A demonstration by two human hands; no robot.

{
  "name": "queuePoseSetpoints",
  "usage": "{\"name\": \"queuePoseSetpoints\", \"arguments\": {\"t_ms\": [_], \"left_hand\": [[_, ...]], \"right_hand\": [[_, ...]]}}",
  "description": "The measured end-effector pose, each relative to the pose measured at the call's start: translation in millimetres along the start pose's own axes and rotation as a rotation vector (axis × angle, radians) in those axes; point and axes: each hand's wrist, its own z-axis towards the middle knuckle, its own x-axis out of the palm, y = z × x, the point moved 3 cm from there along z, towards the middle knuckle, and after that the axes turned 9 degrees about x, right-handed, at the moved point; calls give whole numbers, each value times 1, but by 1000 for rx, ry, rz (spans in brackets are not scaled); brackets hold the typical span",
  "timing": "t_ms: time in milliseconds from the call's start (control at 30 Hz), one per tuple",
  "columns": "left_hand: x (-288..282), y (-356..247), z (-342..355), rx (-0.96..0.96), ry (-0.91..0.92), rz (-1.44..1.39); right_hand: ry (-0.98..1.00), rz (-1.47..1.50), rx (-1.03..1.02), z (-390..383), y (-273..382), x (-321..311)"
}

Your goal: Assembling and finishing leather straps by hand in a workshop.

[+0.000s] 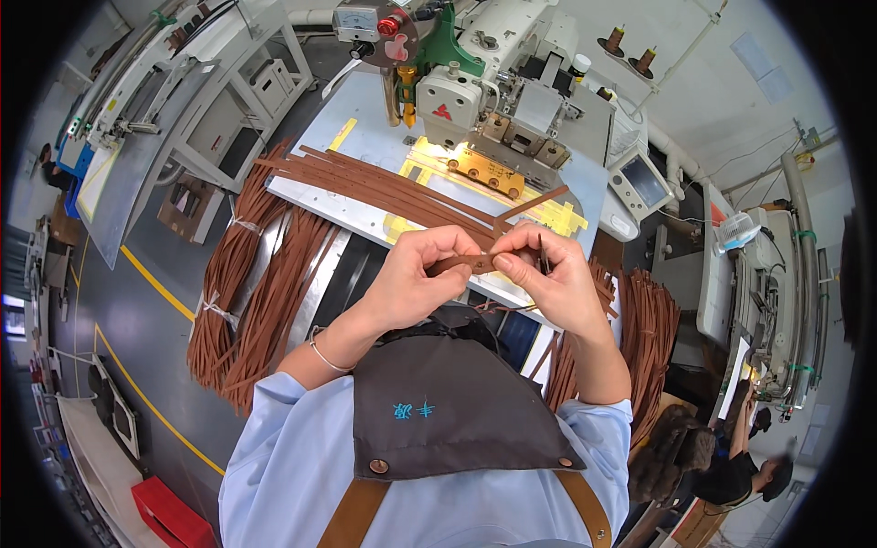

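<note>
Both my hands are raised in front of the sewing machine (475, 91), over the near edge of its table. Between them runs a flat brown strap (480, 264). My left hand (422, 272) pinches it between thumb and fingers. My right hand (551, 277) pinches its other side close by, and a thin dark pointed tool (544, 248) shows among those fingers; its kind is unclear. Just beyond, a row of long brown straps (384, 187) lies across the table toward the left. A short strap piece (534, 206) sits angled near the brass-coloured clamp plate (486, 172).
Tied bundles of brown straps (239, 274) hang off the table's left side, and more strap bundles (647, 320) hang at the right. A control screen (642, 181) stands right of the machine, below thread spools (630, 50). Another person (740, 470) is at the lower right.
</note>
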Motion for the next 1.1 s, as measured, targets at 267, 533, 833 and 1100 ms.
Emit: {"name": "queuePoseSetpoints", "arguments": {"t_ms": [267, 533, 833, 1100], "left_hand": [[2, -1, -1, 32, -29, 5], [10, 0, 0, 122, -30, 96], [12, 3, 1, 84, -26, -25], [11, 3, 2, 94, -40, -36]], "right_hand": [[-309, -421, -247, -18, 33, 3], [-148, -309, -63, -8, 29, 2], [-125, -274, -137, -4, 21, -1], [-383, -420, -269, -16, 26, -8]]}}
